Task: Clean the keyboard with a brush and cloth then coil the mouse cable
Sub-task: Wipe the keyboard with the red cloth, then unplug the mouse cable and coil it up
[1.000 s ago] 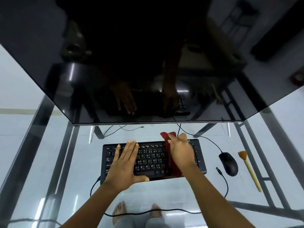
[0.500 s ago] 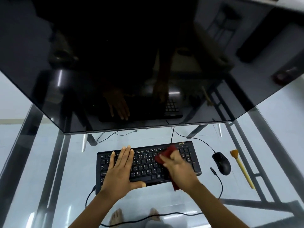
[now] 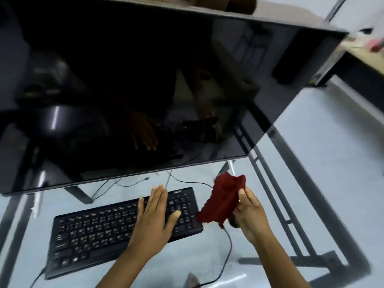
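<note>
A: While the left hand [image 3: 154, 217] is lying flat across the right end of the keyboard [image 3: 93, 231], fingers straight and together, what is it doing there?

B: It is pressing down, I judge, pinning the keyboard to the glass table [image 3: 187, 258] so that it is not sliding under the wiping; it is gripping nothing.

A: And the right hand?

B: The right hand [image 3: 251, 213] is hovering just off the keyboard's right end; thumb and fingers are pinching the red cloth [image 3: 223, 199] by one edge, and the rest is hanging bunched beside the keyboard's right end, apart from the keys; holding it so loosely is suiting a shake-out or refold, I think, more than a wipe.

A: So which step is coming?

B: Either a fresh pass over the keys or the cable step; I cannot tell which.

A: Where is the cable?

B: A dark cable [image 3: 229, 246], the mouse's by my guess, is trailing from just right of the keyboard's near corner toward the person, loose and uncoiled; the mouse itself is hiding behind cloth and hand; no brush is showing around the keyboard.

A: Any risk?

B: The dark monitor [image 3: 124, 80] is looming right behind the keyboard; a wide flick of the cloth could be catching its screen.
</note>
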`<state>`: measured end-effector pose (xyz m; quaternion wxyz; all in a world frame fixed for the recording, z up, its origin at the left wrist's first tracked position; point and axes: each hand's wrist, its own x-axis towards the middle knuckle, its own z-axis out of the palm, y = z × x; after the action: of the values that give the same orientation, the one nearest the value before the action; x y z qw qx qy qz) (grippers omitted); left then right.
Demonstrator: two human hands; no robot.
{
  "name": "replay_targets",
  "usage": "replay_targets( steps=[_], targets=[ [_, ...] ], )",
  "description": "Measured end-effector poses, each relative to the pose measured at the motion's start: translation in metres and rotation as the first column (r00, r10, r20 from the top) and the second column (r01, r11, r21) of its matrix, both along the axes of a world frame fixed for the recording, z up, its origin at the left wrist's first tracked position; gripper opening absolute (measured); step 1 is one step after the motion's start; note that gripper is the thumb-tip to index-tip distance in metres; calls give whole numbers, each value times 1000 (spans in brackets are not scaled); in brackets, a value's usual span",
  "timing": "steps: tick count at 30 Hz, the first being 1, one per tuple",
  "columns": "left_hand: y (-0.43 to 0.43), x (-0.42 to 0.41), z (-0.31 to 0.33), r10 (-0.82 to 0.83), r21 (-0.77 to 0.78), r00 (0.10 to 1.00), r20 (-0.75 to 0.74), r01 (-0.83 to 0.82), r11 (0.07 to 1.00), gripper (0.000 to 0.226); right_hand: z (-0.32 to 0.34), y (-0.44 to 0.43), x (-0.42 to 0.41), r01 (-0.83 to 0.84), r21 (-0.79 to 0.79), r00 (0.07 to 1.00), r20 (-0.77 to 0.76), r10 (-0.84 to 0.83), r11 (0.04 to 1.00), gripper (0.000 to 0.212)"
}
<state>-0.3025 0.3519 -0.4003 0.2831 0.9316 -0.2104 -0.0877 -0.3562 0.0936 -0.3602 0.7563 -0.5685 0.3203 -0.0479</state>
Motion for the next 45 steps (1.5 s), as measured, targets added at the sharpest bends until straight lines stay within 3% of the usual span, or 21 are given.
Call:
replay_targets(
  steps=[2, 3, 5, 7, 11, 13, 14, 16, 18, 20, 22, 25, 27, 33, 37, 39, 42, 45],
  targets=[
    [-51, -3, 10, -53, -104, 997, -54, 47, 993, 78, 8, -27, -6, -6, -47, 1000, 5, 6, 999, 25],
    [-77, -6, 17, -99, -187, 983, -152, 70, 980, 74, 13, -40, -9, -23, -97, 1000, 7, 23, 995, 23],
    [-135, -13, 33, -265, -406, 871, -413, 84, 910, 53, 23, -60, -14, -63, -195, 998, -1, 64, 979, 23],
    [-180, -20, 42, -333, -529, 789, -516, 12, 849, 42, 31, -70, -15, -149, -297, 988, -22, 150, 943, 27],
    [-253, -27, 47, -74, -511, 845, -530, -249, 823, 15, 47, -112, -25, -102, -464, 994, -71, 78, 880, 27],
    [-276, -29, 44, -63, -483, 828, -557, -260, 836, 18, 44, -143, -31, -34, -497, 988, -150, -47, 867, 28],
    [-284, -30, 42, -94, -480, 797, -596, -261, 837, 19, 39, -156, -33, -62, -461, 969, -239, -57, 885, 34],
    [-297, -33, 41, -149, -501, 735, -661, -285, 817, 17, 26, -174, -40, -107, -174, 926, -376, 35, 979, 44],
    [-307, -35, 40, -129, -484, 712, -690, -321, 814, 17, 17, -185, -47, -83, 10, 927, -365, 81, 997, 36],
    [-312, -33, 35, -25, -402, 758, -652, -318, 858, 20, 7, -194, -46, -11, -85, 951, -310, -16, 996, 20],
    [-311, -30, 23, 66, -244, 838, -542, -233, 941, 26, 1, -200, -43, -15, -305, 943, -321, -88, 952, 17],
    [-305, -27, 3, 81, 47, 953, -293, -71, 996, 25, -5, -205, -39, -189, -548, 910, -410, -64, 815, 24],
    [-303, -26, -6, 39, 131, 982, -186, -15, 991, 24, -15, -206, -38, -294, -602, 880, -473, -35, 742, 28],
    [-289, -24, -13, -16, 30, 999, -37, 17, 999, 18, -40, -212, -51, -439, -672, 823, -567, -33, 597, 31],
    [-250, -22, -10, 15, -42, 1000, -28, -16, 999, 24, -39, -197, -44, -443, -850, 855, -496, -149, 286, 32],
    [-221, -16, -8, 61, -74, 998, -23, -62, 995, 26, -30, -174, -28, -382, -903, 907, -407, -105, 196, 31],
    [-173, -7, -5, 145, -88, 989, -18, -146, 985, 34, -15, -119, 3, -335, -918, 942, -320, 102, 211, 35],
    [-122, 2, 0, 243, -81, 969, -38, -245, 966, 42, -4, -51, 27, -395, -876, 904, -318, 285, 275, 37]
  ],
)
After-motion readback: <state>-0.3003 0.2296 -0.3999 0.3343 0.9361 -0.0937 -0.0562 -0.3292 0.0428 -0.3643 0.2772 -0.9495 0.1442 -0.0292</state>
